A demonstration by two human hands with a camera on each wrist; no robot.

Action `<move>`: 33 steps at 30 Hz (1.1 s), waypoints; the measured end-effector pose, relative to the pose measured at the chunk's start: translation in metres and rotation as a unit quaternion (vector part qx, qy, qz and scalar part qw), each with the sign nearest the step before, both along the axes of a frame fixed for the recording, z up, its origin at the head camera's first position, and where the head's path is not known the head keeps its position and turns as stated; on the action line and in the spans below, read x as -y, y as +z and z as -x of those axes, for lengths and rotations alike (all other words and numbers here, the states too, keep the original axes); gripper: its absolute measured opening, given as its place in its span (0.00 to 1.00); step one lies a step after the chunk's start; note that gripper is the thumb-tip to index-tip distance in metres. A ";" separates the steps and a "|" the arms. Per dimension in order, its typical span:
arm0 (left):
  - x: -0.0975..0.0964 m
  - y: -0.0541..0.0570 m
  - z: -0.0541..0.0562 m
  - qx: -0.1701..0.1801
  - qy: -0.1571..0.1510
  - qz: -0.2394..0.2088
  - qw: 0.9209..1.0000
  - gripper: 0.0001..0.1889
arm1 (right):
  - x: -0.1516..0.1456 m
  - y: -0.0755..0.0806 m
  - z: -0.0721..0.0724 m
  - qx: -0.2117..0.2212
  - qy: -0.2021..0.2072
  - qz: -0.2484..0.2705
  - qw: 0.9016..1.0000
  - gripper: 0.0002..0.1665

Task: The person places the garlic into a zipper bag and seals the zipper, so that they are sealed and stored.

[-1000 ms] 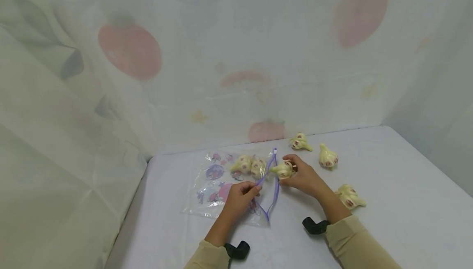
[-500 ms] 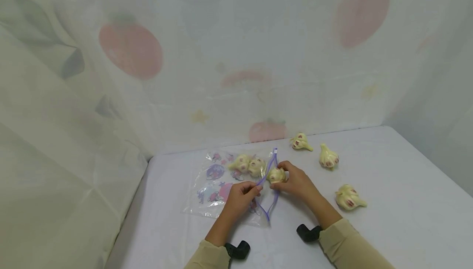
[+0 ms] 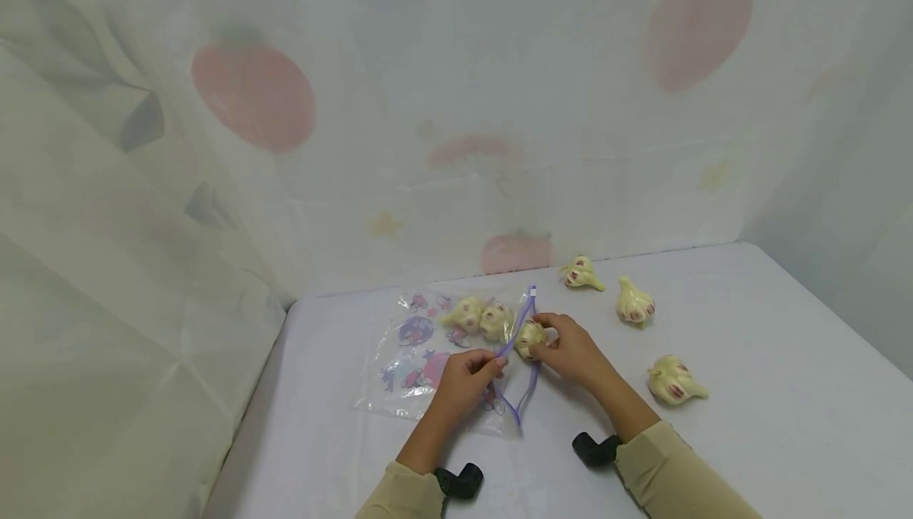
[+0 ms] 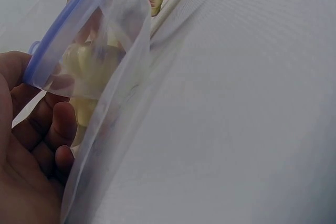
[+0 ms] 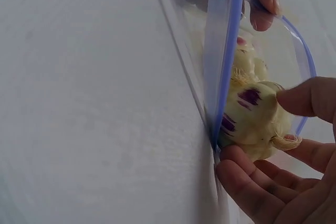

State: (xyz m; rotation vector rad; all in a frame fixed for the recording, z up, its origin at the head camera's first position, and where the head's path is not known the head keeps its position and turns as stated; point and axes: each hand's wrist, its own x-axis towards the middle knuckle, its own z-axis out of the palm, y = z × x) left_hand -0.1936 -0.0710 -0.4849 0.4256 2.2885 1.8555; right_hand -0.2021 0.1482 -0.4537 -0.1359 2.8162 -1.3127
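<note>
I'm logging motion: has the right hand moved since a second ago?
Yes: in the head view, the right hand moved left, away from the front loose garlic bulb.

Head view looks forward, down; wrist views, close in, share bag mouth [image 5: 231, 51]

Pale sheeting [image 3: 456, 67] printed with faded red fruit [image 3: 253, 99] is hanging behind a white counter [image 3: 770, 392] and enclosing its left side.
</note>
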 end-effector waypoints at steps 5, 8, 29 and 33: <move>0.000 0.002 0.003 -0.006 0.000 -0.002 1.000 0.14 | 0.002 0.003 0.000 -0.015 -0.011 0.013 1.000 0.29; -0.001 0.003 0.003 -0.003 -0.003 -0.001 1.000 0.13 | 0.003 0.004 0.000 -0.017 -0.021 0.021 0.999 0.29; 0.000 0.029 -0.016 -0.018 -0.013 -0.016 1.000 0.13 | 0.029 -0.012 0.016 -0.026 0.011 0.059 0.998 0.07; -0.001 0.022 -0.012 -0.021 -0.013 -0.006 1.000 0.13 | 0.030 -0.016 0.014 -0.009 0.043 0.086 0.995 0.09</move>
